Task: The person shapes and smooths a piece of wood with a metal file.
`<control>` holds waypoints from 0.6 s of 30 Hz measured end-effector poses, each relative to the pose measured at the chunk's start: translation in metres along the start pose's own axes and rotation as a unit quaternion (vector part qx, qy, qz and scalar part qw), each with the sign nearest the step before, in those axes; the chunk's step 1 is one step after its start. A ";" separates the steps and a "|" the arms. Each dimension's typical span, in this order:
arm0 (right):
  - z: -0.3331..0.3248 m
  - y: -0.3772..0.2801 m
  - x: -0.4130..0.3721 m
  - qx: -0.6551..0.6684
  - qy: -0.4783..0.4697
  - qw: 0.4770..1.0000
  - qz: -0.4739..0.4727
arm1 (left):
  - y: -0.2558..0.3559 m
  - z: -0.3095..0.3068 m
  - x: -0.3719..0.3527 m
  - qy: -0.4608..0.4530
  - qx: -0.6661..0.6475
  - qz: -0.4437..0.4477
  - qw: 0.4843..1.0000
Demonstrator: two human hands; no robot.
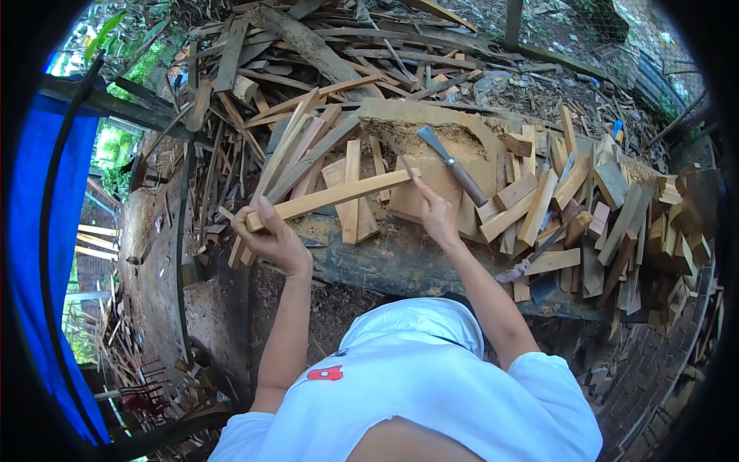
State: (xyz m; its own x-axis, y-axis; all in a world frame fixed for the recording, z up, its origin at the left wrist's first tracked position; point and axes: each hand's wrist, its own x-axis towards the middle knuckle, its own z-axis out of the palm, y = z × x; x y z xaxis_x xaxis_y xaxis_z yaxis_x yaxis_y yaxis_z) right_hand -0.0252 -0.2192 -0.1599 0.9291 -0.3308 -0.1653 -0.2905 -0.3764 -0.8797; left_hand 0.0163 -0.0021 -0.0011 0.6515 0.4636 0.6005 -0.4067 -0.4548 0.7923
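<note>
A long, squared wooden strip (pixel 339 198) slants across in front of me over the workbench. Its near-left end lies in my left hand (pixel 279 240), with the fingers wrapped around it and the thumb on top. At the strip's far-right end, my right hand (pixel 437 214) has its fingertips closed on the tip. A thin dark sliver shows just above those fingertips; I cannot make out what it is. Beyond my right hand a chisel-like tool (pixel 454 167), with a flat metal blade and brown handle, rests on a chopped wooden block (pixel 489 131).
Cut wood pieces (pixel 543 204) are heaped on the bench's right side. Longer sticks (pixel 296 154) lean at the left. Behind is a large pile of scrap timber (pixel 308 46). A blue tarp (pixel 42 231) hangs at far left, beside a dark post (pixel 187 254).
</note>
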 end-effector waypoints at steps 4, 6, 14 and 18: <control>0.008 -0.042 -0.027 0.062 0.005 0.994 -0.091 | 0.009 0.002 -0.001 -0.012 0.013 0.006 1.000; 0.006 -0.026 -0.017 0.058 0.004 0.997 -0.045 | 0.005 0.002 0.001 -0.012 0.008 0.002 1.000; 0.014 0.052 0.013 0.047 0.027 0.998 0.041 | -0.004 -0.013 0.006 -0.079 -0.096 -0.012 0.992; 0.011 0.052 0.016 0.083 0.052 0.995 0.004 | 0.010 -0.019 0.022 -0.219 -0.205 -0.114 0.947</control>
State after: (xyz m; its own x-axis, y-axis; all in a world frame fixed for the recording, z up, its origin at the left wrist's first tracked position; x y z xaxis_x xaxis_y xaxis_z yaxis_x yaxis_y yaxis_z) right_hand -0.0231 -0.2344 -0.2134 0.8961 -0.4233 -0.1333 -0.2477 -0.2278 -0.9417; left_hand 0.0145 0.0182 0.0222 0.9189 0.1145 0.3775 -0.3793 -0.0058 0.9252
